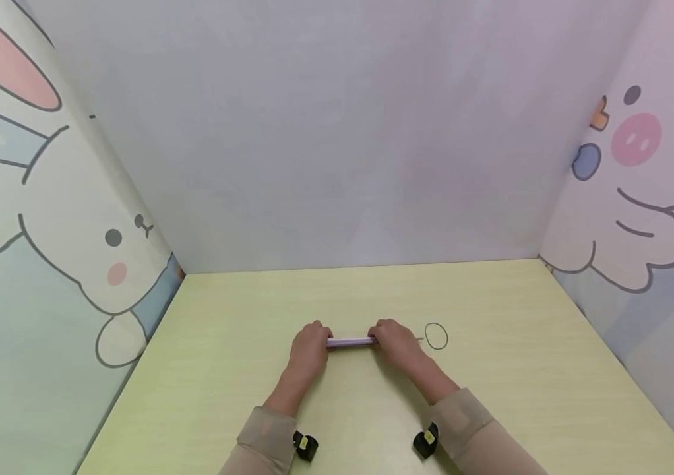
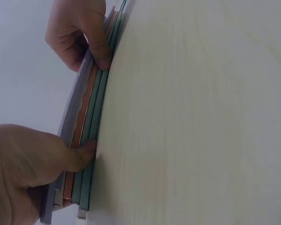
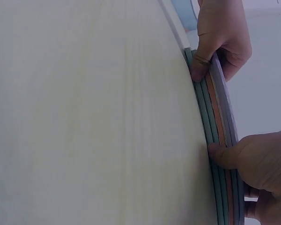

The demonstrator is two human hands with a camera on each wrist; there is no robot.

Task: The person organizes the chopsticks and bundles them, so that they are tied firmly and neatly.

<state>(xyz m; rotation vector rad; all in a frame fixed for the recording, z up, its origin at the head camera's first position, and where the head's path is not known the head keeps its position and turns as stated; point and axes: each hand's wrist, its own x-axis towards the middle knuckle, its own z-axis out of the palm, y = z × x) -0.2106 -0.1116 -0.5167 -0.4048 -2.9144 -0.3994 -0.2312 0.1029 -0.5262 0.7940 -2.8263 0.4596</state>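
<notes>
Low over the pale table, both hands hold a long narrow bundle of flat strips [image 1: 351, 342] crosswise. Layers of green, orange-brown and lilac show in the bundle [image 2: 85, 105] in the left wrist view. My left hand [image 1: 309, 349] grips its left end, thumb pressed on the green layers and fingers behind. Toward the other end my right hand [image 1: 396, 344] pinches it the same way; its thumb [image 3: 220, 153] lies across the green strips. A thin dark loop [image 1: 447, 336] lies just past the right end. The hands cover both end portions from above.
A pale wood-grain table [image 1: 242, 297] lies under the hands. Behind it rises a plain grey backdrop [image 1: 313, 132]. Side panels carry a cartoon rabbit [image 1: 70, 211] and a pig [image 1: 657, 191]. Black wrist cameras [image 1: 426, 442] sit at both cuffs.
</notes>
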